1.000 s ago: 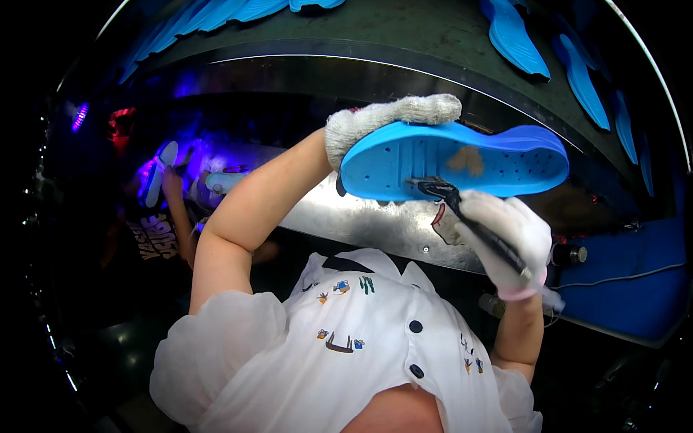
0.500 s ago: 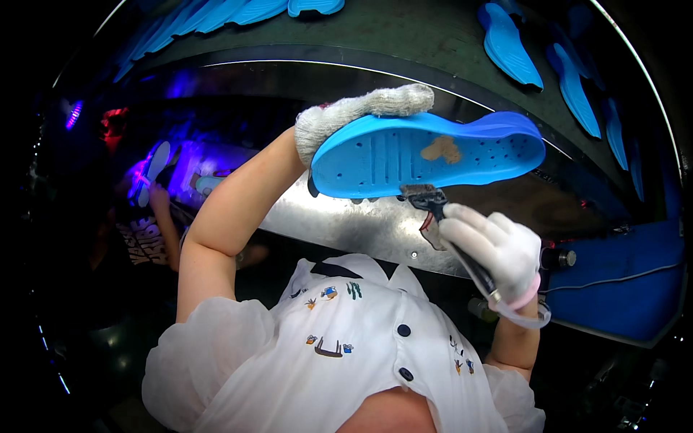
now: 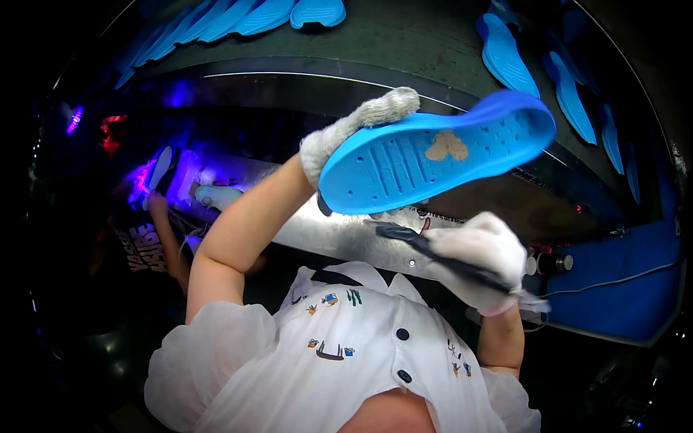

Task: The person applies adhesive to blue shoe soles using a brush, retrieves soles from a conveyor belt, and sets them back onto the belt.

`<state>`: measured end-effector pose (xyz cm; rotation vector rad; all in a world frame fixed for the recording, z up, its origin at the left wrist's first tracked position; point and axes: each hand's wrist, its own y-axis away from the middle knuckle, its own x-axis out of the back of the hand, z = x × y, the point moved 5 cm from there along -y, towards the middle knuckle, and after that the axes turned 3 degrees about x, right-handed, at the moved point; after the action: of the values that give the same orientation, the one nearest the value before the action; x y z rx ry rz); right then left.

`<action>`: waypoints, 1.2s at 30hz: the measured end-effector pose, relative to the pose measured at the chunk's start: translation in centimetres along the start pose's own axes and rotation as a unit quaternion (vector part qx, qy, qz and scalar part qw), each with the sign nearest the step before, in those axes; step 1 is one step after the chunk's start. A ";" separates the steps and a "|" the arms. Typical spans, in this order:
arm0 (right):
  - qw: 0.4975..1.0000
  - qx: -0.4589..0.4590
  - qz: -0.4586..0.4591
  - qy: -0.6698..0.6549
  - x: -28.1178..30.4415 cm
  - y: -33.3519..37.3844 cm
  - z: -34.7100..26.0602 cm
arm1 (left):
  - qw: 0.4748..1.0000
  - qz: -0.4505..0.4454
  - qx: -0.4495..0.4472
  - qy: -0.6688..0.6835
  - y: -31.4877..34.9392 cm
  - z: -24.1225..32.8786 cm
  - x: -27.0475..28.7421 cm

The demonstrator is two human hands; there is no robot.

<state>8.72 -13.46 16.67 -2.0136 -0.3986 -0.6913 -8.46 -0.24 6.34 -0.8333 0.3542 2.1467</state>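
My left hand (image 3: 361, 123), in a grey knit glove, grips a blue shoe sole (image 3: 382, 169) by its wide end and far edge. The sole is held tilted in the air, its narrower end raised to the right. Its inner face shows grooves, small holes and a tan patch (image 3: 447, 146). My right hand (image 3: 484, 252), in a white glove, is closed round a black-handled brush (image 3: 408, 236) below the sole, apart from it. A clear tube (image 3: 533, 302) trails from the handle's rear end. Motion blurs the brush and its tip.
Several blue soles (image 3: 267, 16) lie on a dark green belt (image 3: 404, 43) beyond a metal rim. Under the sole runs a shiny metal ledge (image 3: 310, 234). At left a person's arm (image 3: 166, 234) works under purple light. A blue panel (image 3: 613, 296) with a cable stands at right.
The brush has moved away from the sole's near edge, down and to the left, its handle now lying flatter. The sole has tilted, its right end rising.
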 end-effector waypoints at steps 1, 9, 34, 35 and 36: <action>0.998 -0.032 0.060 -0.006 0.9 0.1 0.4 | 0.999 -0.022 0.014 0.032 0.4 -0.4 -0.4; 0.971 0.011 0.153 0.182 -0.1 1.4 2.1 | 0.975 -0.055 0.069 0.205 -1.1 -2.0 -2.9; 0.685 -0.422 0.553 -0.217 1.8 15.0 8.6 | 0.451 0.481 -0.070 -0.749 0.5 15.6 5.6; 0.677 -0.428 0.557 -0.218 1.9 15.2 8.7 | 0.419 0.441 -0.142 -0.781 2.0 14.7 4.4; 0.667 -0.427 0.564 -0.234 1.9 15.4 8.9 | 0.390 0.424 -0.180 -0.798 3.6 14.0 3.7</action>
<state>21.21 -13.58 3.80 -2.7041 1.0904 0.5928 -19.14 6.49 14.24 1.8675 -0.9554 2.7374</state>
